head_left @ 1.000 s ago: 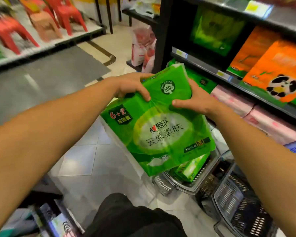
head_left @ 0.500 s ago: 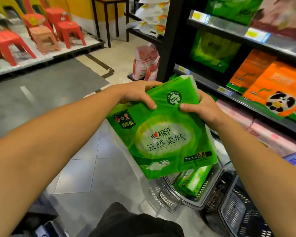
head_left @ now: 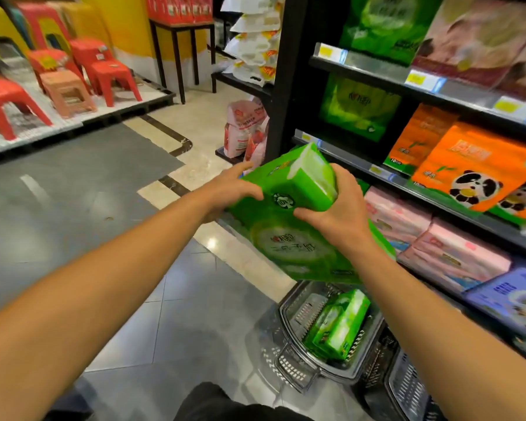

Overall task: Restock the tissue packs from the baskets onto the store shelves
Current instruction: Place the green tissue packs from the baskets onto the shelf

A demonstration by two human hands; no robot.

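Head view: I hold a large green plastic tissue pack before black store shelves.
My left hand and right hand grasp it, fingers curled, above a grey plastic basket.

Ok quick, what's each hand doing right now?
Left hand: grips the left side of the green pack.
Right hand: grips the pack's right side, near the top.
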